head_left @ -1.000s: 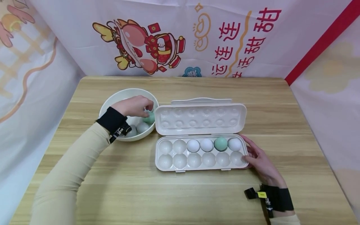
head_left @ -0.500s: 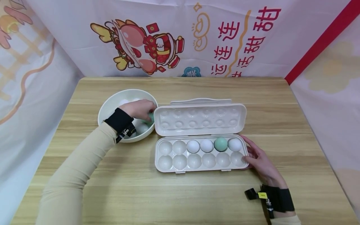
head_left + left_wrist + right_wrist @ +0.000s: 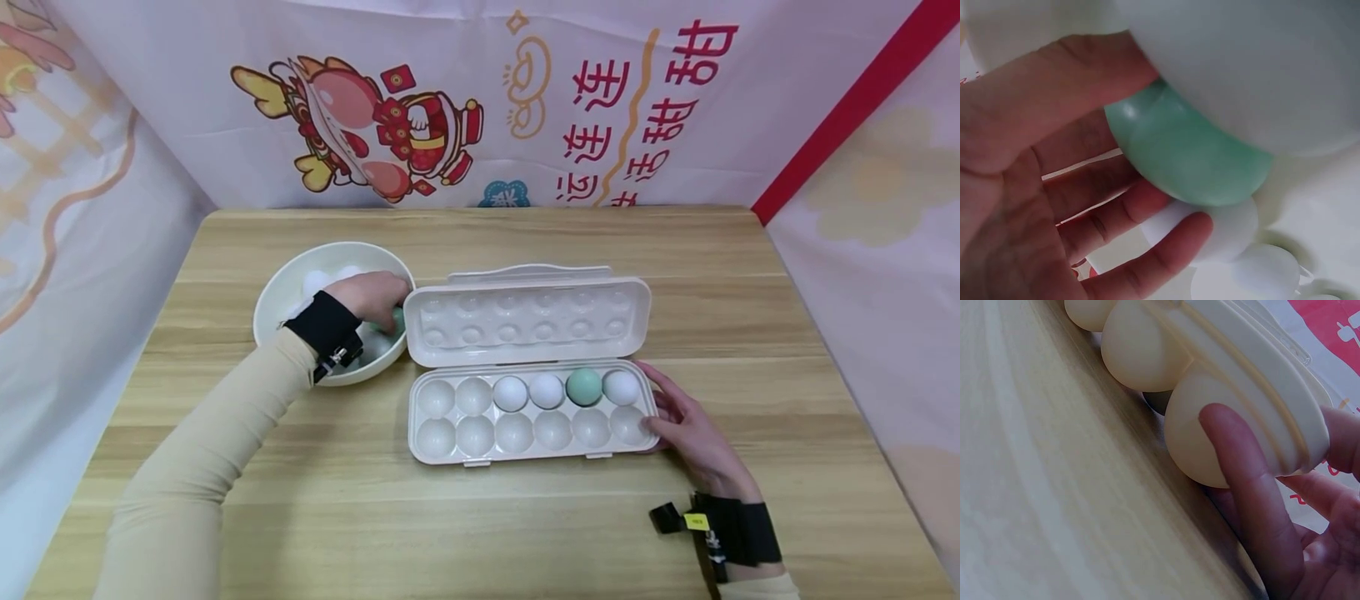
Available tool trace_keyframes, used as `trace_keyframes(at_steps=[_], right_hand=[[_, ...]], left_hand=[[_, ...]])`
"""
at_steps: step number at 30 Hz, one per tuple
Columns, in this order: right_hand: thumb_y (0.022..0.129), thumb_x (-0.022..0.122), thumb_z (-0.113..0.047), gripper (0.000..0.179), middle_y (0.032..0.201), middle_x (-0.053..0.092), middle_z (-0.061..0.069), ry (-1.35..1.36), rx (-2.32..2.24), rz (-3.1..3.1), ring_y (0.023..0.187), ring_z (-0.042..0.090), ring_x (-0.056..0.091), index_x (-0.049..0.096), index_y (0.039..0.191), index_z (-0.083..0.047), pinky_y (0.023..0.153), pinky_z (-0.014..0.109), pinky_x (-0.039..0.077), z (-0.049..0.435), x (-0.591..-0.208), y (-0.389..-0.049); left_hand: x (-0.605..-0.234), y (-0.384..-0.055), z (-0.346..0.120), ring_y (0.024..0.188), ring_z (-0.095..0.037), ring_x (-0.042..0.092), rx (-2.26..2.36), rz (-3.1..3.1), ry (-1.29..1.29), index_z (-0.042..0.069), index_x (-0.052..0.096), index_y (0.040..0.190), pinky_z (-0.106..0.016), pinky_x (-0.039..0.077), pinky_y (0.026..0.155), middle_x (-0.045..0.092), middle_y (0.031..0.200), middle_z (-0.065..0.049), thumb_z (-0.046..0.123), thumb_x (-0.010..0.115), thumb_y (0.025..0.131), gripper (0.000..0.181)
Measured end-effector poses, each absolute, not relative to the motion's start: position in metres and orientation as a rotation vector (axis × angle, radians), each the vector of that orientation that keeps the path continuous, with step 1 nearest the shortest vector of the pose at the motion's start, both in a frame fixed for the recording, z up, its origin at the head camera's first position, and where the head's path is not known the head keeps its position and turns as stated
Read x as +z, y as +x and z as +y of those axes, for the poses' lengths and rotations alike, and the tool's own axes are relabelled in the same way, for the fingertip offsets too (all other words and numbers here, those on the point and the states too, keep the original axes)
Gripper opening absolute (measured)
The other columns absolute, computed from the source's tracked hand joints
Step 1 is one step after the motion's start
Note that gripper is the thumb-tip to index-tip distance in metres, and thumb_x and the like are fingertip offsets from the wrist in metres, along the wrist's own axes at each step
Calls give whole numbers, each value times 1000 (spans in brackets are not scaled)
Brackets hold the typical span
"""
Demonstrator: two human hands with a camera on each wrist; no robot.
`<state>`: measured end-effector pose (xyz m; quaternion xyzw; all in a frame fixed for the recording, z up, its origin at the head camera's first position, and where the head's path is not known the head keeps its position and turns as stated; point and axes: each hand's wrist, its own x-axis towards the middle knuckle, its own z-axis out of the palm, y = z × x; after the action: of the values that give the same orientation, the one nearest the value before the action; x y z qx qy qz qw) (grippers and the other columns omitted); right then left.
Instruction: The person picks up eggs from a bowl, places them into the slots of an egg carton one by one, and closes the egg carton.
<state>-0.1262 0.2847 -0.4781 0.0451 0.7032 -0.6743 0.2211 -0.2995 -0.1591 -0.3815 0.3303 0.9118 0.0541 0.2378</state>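
Inside the white bowl (image 3: 268, 292), at its right side, my left hand (image 3: 371, 297) holds a green egg (image 3: 1191, 153) between thumb and fingers. A white egg (image 3: 1260, 69) looms in front of it in the left wrist view, hiding part of the green one. Other white eggs (image 3: 316, 282) lie in the bowl. Right of the bowl is a white egg box (image 3: 514, 433) with its lid (image 3: 525, 325) swung back. Its back row holds several white eggs and one green egg (image 3: 584, 387). My right hand (image 3: 697, 437) grips the box's right end, thumb at the front corner.
Both containers stand on a wooden table (image 3: 450, 533). The lid's left edge is close against the bowl's rim. A printed cloth (image 3: 645, 100) hangs behind the table, with more cloth along both sides.
My left hand has moved a little lower in the bowl, around the green egg. The right hand keeps its grip on the egg box. The head view has shifted slightly.
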Motion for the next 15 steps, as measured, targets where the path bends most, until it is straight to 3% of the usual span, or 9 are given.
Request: trace_keyframes(at_steps=[8,15], right_hand=[[88,58,5,80,139,36,21,116,-1853,1944,99,25,55,28,152,-33,70,35,54,286,-481,-126],[88,56,5,81,139,36,22,128,-1846,1951,98,26,56,28,152,-35,69,35,54,286,-483,-127]], left_hand=[[-385,-299,-165,64,-17,44,171,2486,916,9,63,76,-31,37,57,51,67,2,2,75,63,18],[-386,-298,-171,73,-20,50,175,2495,930,8,69,92,-37,45,70,60,79,-1,10,78,69,24]])
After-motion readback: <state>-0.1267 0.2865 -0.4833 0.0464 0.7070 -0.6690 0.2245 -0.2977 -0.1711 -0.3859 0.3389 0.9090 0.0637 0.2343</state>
